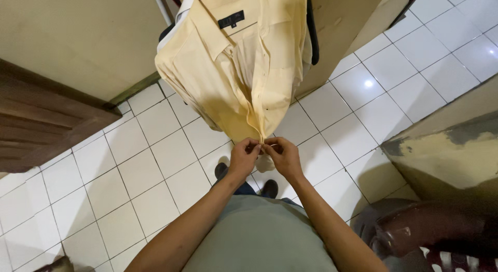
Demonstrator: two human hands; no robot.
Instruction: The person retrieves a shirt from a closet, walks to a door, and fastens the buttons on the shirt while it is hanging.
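Note:
A pale yellow button-up shirt (236,59) hangs in front of me, its collar with a dark label at the top. Its front placket runs down to the bottom hem. My left hand (244,157) and my right hand (282,155) meet at that lowest point of the placket, fingertips pinching the two front edges together. Both hands are closed on the fabric, side by side and touching. Below them I see my grey shirt and my dark shoes (270,188) on the tiles.
White floor tiles (150,163) spread all around. A dark wooden door (41,126) is at the left, a beige wall (78,38) behind it. A brown plastic chair (430,233) stands at the lower right under a worn painted wall (451,147).

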